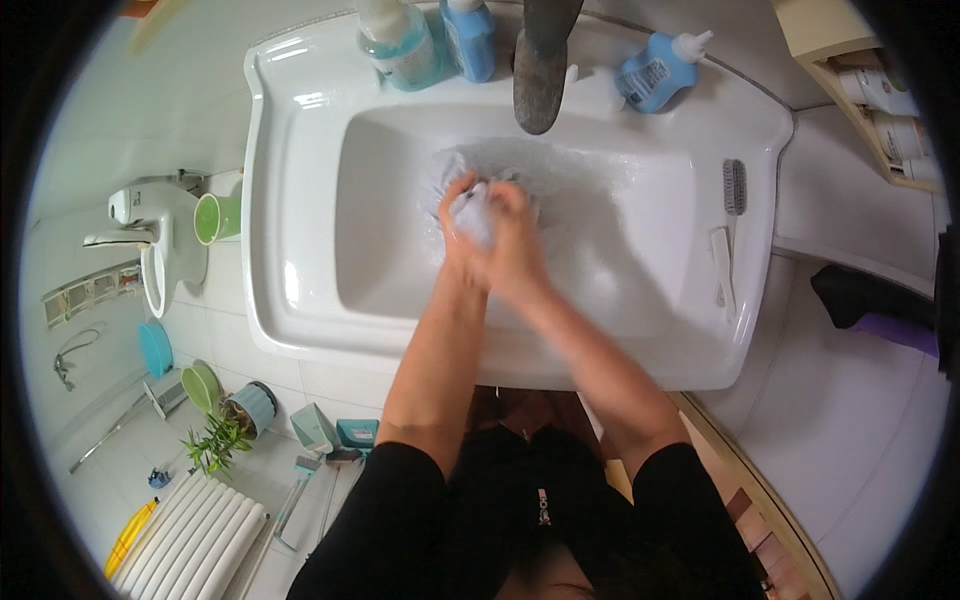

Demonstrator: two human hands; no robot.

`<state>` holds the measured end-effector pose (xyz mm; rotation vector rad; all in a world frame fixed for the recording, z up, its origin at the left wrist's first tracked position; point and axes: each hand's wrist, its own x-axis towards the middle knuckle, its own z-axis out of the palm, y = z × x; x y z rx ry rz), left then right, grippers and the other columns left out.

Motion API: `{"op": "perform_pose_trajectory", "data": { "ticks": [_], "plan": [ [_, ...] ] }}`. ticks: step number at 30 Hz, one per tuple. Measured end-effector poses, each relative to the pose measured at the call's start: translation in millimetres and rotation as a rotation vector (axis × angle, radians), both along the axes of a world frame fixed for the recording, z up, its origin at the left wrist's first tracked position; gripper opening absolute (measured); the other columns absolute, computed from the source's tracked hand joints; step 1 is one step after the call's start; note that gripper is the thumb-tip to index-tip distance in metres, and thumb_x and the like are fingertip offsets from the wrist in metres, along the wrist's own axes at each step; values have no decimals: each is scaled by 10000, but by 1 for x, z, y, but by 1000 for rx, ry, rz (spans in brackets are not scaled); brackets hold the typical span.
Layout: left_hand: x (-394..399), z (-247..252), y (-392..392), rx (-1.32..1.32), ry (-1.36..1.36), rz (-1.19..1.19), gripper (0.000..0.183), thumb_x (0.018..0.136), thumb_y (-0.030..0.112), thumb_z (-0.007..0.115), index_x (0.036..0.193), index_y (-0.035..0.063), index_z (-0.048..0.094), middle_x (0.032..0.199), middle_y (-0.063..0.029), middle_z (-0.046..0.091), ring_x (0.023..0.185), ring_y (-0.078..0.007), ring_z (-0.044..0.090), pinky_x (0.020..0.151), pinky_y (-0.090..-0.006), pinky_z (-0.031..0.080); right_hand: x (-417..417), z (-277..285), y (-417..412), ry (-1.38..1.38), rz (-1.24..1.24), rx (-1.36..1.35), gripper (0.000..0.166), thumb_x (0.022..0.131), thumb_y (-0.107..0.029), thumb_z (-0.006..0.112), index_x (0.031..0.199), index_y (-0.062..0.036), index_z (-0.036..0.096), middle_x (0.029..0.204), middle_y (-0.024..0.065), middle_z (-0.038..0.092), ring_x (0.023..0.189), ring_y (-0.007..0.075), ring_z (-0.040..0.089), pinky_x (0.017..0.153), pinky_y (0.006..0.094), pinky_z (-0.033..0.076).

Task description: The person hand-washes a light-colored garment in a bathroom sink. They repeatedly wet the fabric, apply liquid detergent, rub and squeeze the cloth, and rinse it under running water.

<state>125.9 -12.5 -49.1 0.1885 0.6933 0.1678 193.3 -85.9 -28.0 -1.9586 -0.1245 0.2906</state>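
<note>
My left hand (pixel 459 225) and my right hand (pixel 516 240) are together low over the basin of a white ceramic sink (pixel 292 187). Between them they grip a bunched, wet, pale grey cloth (pixel 474 214). Part of the cloth spreads out behind my fingers in the basin, where the water looks stirred up. My right hand is blurred. A metal faucet (pixel 538 97) juts out just beyond my hands. How far the cloth extends under my palms is hidden.
Along the sink's back edge stand a pump bottle (pixel 405 56), a blue bottle (pixel 470 37) and another blue bottle (pixel 656 71) with a white nozzle. A brush (pixel 734 187) lies on the right ledge. Toilet (pixel 172 232), potted plant (pixel 219 442) and radiator (pixel 191 536) are at left.
</note>
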Motion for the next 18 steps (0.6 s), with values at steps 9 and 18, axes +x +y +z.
{"op": "perform_pose_trajectory", "data": {
  "ticks": [9,18],
  "plan": [
    [-20,9,25,-148,-154,-120,471,900,407,454,1157,21,535,1207,-134,536,1060,-271,533,921,-410,445,-73,25,11,-632,294,-44,338,814,-288,612,914,34,633,1025,246,610,937,384,622,791,461,490],
    [12,-10,9,-91,72,-84,696,910,426,501,1417,12,266,1477,-155,283,1358,-311,276,1117,-416,235,50,-17,-88,-285,70,-770,485,833,-342,616,1265,-141,529,1239,128,565,1233,312,449,1021,554,261]
  ]
}}
